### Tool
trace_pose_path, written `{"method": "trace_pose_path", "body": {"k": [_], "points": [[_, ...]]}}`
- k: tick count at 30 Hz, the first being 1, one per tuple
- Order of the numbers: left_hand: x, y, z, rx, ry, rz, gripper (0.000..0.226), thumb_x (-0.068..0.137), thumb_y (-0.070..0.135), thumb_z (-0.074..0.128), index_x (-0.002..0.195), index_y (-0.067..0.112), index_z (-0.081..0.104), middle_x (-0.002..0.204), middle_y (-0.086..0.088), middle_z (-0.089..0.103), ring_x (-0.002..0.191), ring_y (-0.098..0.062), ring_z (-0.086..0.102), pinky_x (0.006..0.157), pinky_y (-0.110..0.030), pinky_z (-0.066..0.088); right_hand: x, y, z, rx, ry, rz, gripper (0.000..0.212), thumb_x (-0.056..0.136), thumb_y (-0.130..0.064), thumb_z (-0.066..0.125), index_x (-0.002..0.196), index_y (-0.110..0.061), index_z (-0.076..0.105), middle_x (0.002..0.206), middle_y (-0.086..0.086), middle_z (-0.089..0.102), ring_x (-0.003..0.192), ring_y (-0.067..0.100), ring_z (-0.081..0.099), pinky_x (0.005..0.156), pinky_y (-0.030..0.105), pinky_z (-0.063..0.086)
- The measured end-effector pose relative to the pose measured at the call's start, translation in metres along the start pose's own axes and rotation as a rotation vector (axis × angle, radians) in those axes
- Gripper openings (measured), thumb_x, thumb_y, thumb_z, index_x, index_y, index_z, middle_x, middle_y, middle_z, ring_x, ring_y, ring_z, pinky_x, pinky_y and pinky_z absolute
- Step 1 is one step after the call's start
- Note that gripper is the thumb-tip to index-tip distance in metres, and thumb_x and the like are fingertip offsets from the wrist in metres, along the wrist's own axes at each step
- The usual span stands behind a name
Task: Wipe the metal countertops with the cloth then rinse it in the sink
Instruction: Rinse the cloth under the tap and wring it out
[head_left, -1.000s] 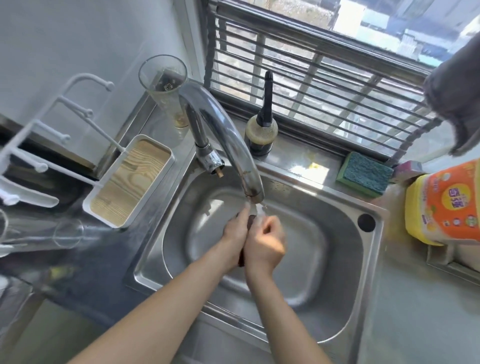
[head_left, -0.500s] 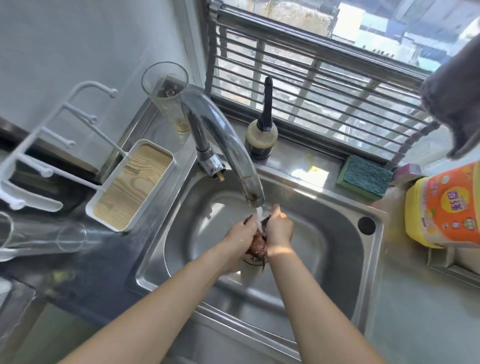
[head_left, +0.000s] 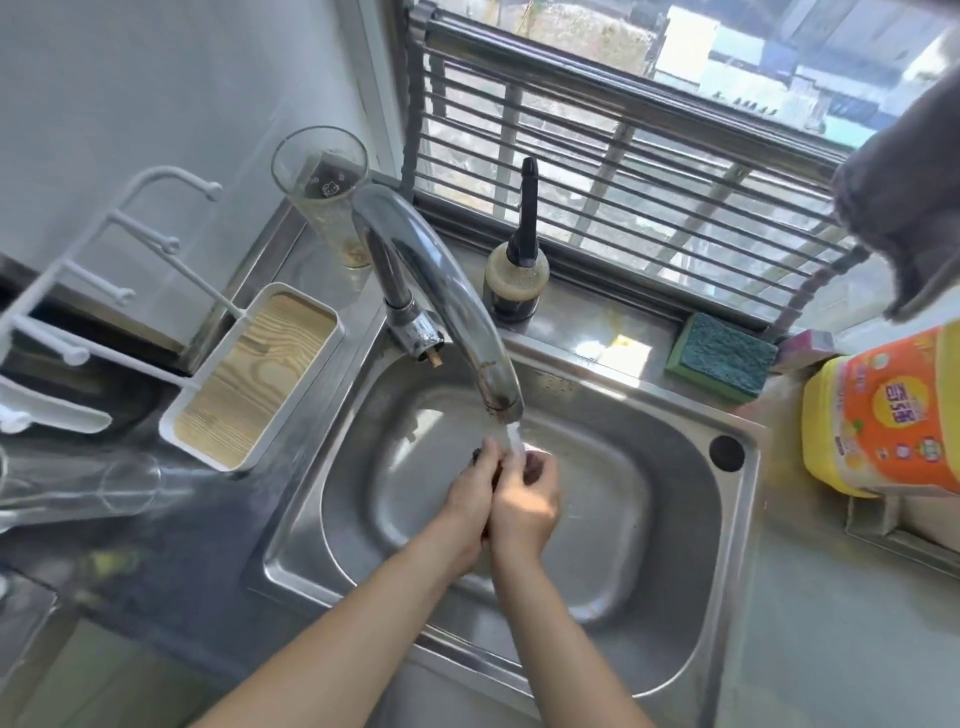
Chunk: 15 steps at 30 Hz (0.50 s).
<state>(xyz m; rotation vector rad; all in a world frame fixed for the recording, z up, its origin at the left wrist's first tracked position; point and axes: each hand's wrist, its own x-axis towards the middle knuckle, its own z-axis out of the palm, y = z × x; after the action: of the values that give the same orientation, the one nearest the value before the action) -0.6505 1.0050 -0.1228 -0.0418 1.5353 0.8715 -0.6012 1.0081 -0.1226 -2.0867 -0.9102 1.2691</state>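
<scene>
Presently, the left hand (head_left: 470, 501) and the right hand (head_left: 527, 501) are pressed together over the basin of the stainless-steel sink (head_left: 691, 499), directly beneath the curved chrome faucet (head_left: 441, 291), whose white stream of running water (head_left: 514, 441) falls onto them. Both sets of fingers are curled about a small, dark, bunched cloth (head_left: 532, 460), which shows only as dark patches between and above the knuckles. Rinsing appears to be in progress. Likely risks: water striking the tightly bunched cloth may splash over the sink rim onto the metal countertop (head_left: 810, 623), spotting a wiped surface; a wad kept this compact may rinse only at its surface; a wet, slippery bundle could slip into the basin if the grasp loosens
</scene>
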Motion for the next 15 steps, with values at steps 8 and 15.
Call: {"method": "trace_pose_path", "body": {"k": [8, 15], "points": [[0.001, 0.015, -0.012, 0.139, -0.030, 0.101, 0.031, 0.100, 0.040, 0.057, 0.084, 0.016, 0.068, 0.085, -0.005, 0.074, 0.079, -0.020, 0.069, 0.081, -0.034, 0.056, 0.062, -0.029, -0.018, 0.175, -0.435, 0.579, 0.031, 0.099, -0.024, 0.046, 0.087, -0.006, 0.069, 0.080, 0.014, 0.073, 0.076, 0.029, 0.068, 0.065, 0.034, 0.058], [0.023, 0.022, -0.022, 0.187, 0.170, 0.085, 0.068, 0.067, 0.072, 0.049, 0.102, 0.019, 0.074, 0.104, -0.008, 0.077, 0.101, -0.031, 0.071, 0.095, -0.048, 0.057, -0.018, -0.018, -0.009, -0.040, -0.185, -0.004, 0.029, 0.084, -0.052, 0.055, 0.085, -0.024, 0.055, 0.085, 0.001, 0.067, 0.090, 0.028, 0.064, 0.088, 0.044, 0.053]]}}
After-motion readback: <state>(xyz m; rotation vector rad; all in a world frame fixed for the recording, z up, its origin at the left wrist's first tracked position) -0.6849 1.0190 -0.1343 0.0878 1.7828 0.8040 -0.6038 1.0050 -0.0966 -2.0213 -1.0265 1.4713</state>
